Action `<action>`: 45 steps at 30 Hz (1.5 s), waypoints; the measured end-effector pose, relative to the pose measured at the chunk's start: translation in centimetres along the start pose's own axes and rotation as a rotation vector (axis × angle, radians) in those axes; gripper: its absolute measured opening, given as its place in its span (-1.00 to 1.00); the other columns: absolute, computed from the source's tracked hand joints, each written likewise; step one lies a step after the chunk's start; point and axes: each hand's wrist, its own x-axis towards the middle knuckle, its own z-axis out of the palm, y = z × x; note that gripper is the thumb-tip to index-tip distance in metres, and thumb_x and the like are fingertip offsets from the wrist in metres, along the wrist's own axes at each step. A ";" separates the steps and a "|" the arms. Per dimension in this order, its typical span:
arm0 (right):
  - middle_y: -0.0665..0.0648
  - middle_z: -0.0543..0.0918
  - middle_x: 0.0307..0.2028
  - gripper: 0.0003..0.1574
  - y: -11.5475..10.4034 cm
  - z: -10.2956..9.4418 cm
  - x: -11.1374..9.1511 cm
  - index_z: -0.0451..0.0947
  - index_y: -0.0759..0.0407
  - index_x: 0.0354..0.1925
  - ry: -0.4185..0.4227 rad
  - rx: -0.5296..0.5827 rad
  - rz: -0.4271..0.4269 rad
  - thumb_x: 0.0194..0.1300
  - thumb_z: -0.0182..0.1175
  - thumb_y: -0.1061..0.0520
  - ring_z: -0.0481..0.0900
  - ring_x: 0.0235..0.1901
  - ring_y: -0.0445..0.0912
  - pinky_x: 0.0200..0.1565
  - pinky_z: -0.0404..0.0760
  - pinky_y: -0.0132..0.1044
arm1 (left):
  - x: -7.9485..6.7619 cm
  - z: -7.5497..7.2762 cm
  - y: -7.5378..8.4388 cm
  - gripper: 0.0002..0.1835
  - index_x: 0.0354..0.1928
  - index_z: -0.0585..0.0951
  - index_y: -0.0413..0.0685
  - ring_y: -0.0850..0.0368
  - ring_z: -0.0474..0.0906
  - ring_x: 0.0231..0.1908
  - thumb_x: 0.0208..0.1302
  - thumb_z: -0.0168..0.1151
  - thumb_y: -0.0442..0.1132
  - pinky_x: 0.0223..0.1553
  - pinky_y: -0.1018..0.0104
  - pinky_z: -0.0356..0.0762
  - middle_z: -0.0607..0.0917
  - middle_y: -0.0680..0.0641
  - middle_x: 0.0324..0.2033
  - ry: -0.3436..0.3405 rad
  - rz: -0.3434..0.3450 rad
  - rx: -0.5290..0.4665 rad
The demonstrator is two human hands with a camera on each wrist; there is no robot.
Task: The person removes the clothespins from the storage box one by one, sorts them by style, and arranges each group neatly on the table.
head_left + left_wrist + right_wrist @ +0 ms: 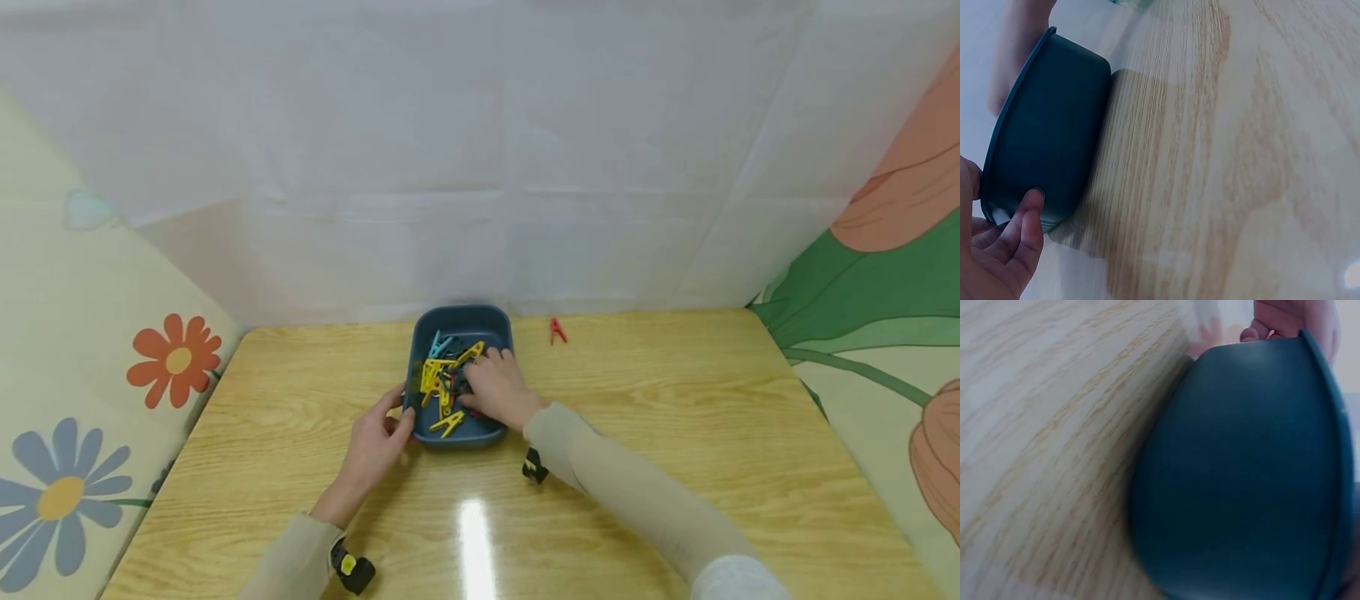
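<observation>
A dark blue plastic bin [461, 442] stands at the back of the table, holding several clothespins in yellow, light blue and dark tones. My left hand [371, 442] grips the bin's near left corner; in the left wrist view its fingertips [1032, 219] rest against the outer wall. Over the right rim my right hand [498, 387] reaches inside, fingers bent down among dark clothespins [459, 382]. Its fingertips are partly hidden, so whether they pinch one cannot be told. A yellow clothespin [447, 423] lies near the bin's front. The right wrist view mostly shows the bin's outer wall [1241, 469].
A red clothespin [557, 330] lies on the wooden table [675, 400] right of the bin, near the back edge. Behind the table hangs a white sheet [480, 208]. Flower-patterned coverings [67, 333] flank both sides.
</observation>
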 end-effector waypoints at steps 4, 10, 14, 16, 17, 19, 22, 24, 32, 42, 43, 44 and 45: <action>0.06 0.74 -0.05 -0.49 0.3 -0.6 -0.4 0.71 0.03 -0.01 0.054 0.044 0.001 0.42 0.27 -0.33 0.44 -0.13 -0.01 -0.06 0.37 -0.14 | 0.1 0.0 0.0 -0.46 0.49 0.37 -0.28 0.10 0.64 -0.38 0.55 0.11 -0.30 -0.41 0.39 0.54 0.61 -0.40 0.19 -0.013 -0.017 -0.008; 0.07 0.72 0.01 -0.42 1.4 -2.2 -1.4 0.69 0.05 0.14 0.127 0.067 0.005 0.43 0.27 -0.31 0.50 -0.04 0.00 0.07 0.48 -0.06 | 0.3 -0.1 -0.1 -0.46 0.49 0.38 -0.27 0.10 0.64 -0.38 0.54 0.12 -0.30 -0.42 0.39 0.54 0.61 -0.40 0.18 -0.009 -0.013 -0.006; 0.10 0.73 0.01 -0.43 2.8 -3.3 -2.3 0.68 0.11 0.14 0.139 0.149 0.039 0.42 0.31 -0.26 0.55 0.04 0.06 0.19 0.48 0.03 | 0.3 -0.2 -0.2 -0.46 0.50 0.37 -0.25 0.12 0.62 -0.39 0.55 0.12 -0.30 -0.42 0.39 0.53 0.61 -0.39 0.19 -0.011 -0.015 -0.004; 0.13 0.73 0.05 -0.43 3.7 -3.6 -2.8 0.67 0.13 0.14 0.146 0.182 0.061 0.42 0.32 -0.24 0.56 0.10 0.11 0.25 0.44 0.09 | 0.3 -0.2 -0.2 -0.46 0.50 0.37 -0.24 0.13 0.61 -0.40 0.55 0.12 -0.29 -0.42 0.39 0.52 0.61 -0.38 0.19 -0.009 -0.015 -0.002; 0.14 0.73 0.07 -0.42 4.2 -3.6 -3.1 0.67 0.14 0.15 0.150 0.195 0.073 0.42 0.32 -0.24 0.56 0.13 0.13 0.29 0.42 0.11 | 0.3 -0.2 -0.2 -0.46 0.50 0.37 -0.24 0.13 0.61 -0.40 0.55 0.12 -0.29 -0.42 0.39 0.52 0.61 -0.38 0.18 -0.008 -0.015 0.000; 0.16 0.73 0.10 -0.41 5.3 -3.6 -3.6 0.67 0.15 0.15 0.164 0.207 0.096 0.41 0.32 -0.23 0.55 0.19 0.17 0.34 0.39 0.14 | 0.2 -0.3 -0.2 -0.46 0.50 0.38 -0.24 0.14 0.61 -0.41 0.55 0.12 -0.30 -0.42 0.39 0.52 0.62 -0.38 0.18 -0.005 -0.014 0.005; 0.15 0.75 0.03 -0.43 6.8 -3.4 -4.5 0.69 0.17 0.09 0.188 0.214 0.131 0.41 0.32 -0.24 0.58 0.13 0.16 0.28 0.43 0.13 | 0.1 -0.4 -0.2 -0.46 0.50 0.38 -0.24 0.13 0.61 -0.40 0.55 0.12 -0.29 -0.41 0.39 0.52 0.62 -0.38 0.18 -0.004 -0.015 0.010; 0.14 0.77 -0.07 -0.46 7.7 -3.0 -5.1 0.70 0.19 0.02 0.205 0.229 0.146 0.41 0.33 -0.22 0.61 0.02 0.12 0.16 0.50 0.06 | 0.1 -0.5 -0.2 -0.46 0.50 0.38 -0.24 0.12 0.61 -0.39 0.55 0.12 -0.29 -0.40 0.39 0.52 0.62 -0.38 0.18 -0.004 -0.015 0.013; 0.13 0.73 -0.34 -0.56 10.2 -1.2 -6.9 0.72 0.25 -0.18 0.239 0.268 0.192 0.38 0.39 -0.13 0.54 -0.29 0.04 -0.10 0.50 -0.04 | -0.1 -0.7 -0.3 -0.46 0.50 0.37 -0.26 0.11 0.63 -0.38 0.55 0.12 -0.29 -0.42 0.39 0.53 0.61 -0.40 0.18 -0.001 -0.009 0.006; 0.07 0.62 -0.54 -0.58 11.2 1.1 -8.2 0.63 0.21 -0.43 0.244 0.304 0.250 0.35 0.41 -0.10 0.48 -0.45 -0.01 -0.21 0.50 -0.05 | -0.4 -0.8 -0.4 -0.46 0.50 0.36 -0.28 0.10 0.65 -0.35 0.56 0.11 -0.29 -0.40 0.40 0.55 0.60 -0.41 0.19 -0.004 -0.009 -0.004; 0.06 0.59 -0.55 -0.56 11.2 1.2 -8.2 0.61 0.20 -0.45 0.231 0.308 0.263 0.35 0.40 -0.10 0.46 -0.45 -0.01 -0.20 0.48 -0.05 | -0.5 -0.8 -0.3 -0.46 0.50 0.36 -0.27 0.09 0.65 -0.34 0.57 0.10 -0.29 -0.40 0.40 0.55 0.60 -0.41 0.20 -0.005 -0.012 -0.005; 0.06 0.57 -0.56 -0.56 11.2 1.3 -8.2 0.59 0.19 -0.46 0.218 0.310 0.274 0.35 0.40 -0.11 0.44 -0.45 -0.01 -0.20 0.48 -0.05 | -0.5 -0.7 -0.3 -0.46 0.51 0.35 -0.27 0.08 0.66 -0.33 0.57 0.10 -0.29 -0.40 0.40 0.55 0.59 -0.41 0.20 -0.005 -0.016 -0.007; 0.05 0.56 -0.57 -0.55 11.2 1.4 -8.3 0.58 0.18 -0.47 0.208 0.306 0.284 0.35 0.40 -0.12 0.44 -0.45 -0.01 -0.21 0.48 -0.05 | -0.5 -0.7 -0.3 -0.46 0.51 0.35 -0.26 0.07 0.66 -0.33 0.57 0.10 -0.29 -0.39 0.40 0.55 0.59 -0.40 0.20 -0.007 -0.021 -0.009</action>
